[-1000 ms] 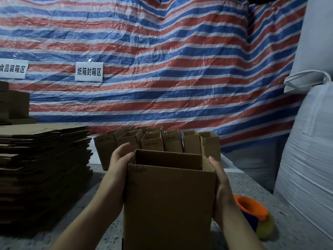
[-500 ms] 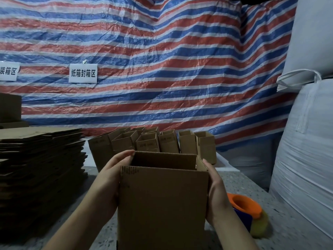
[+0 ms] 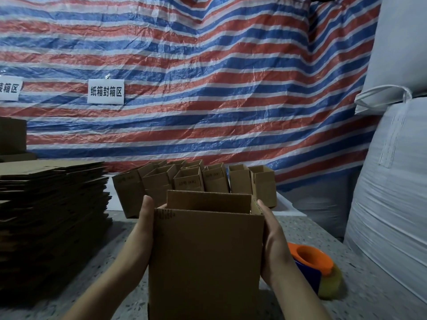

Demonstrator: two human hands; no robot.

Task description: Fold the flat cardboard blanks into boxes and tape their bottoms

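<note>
I have the formed box (image 3: 205, 257) upright in front of me, open top up, with one palm flat against each side wall. My left hand (image 3: 142, 229) lies along the left wall with the fingers fairly straight and the thumb up by the top edge; my right hand (image 3: 271, 241) mirrors it on the right wall, fingertips reaching toward the upper corner. Neither hand curls round anything: I squeeze from both sides so the walls stay square while I carry it. Its bottom is out of view, so I cannot say whether the tape is on.

The finished boxes (image 3: 196, 181) stand in a cluster further back on the table (image 3: 312, 232), mouths up, probably where this one belongs. The stack of flat blanks (image 3: 50, 215) sits to my left, within easy reach for the next one. The tape dispenser (image 3: 316, 269) lies just beside my right wrist (close, for the sealing step).
</note>
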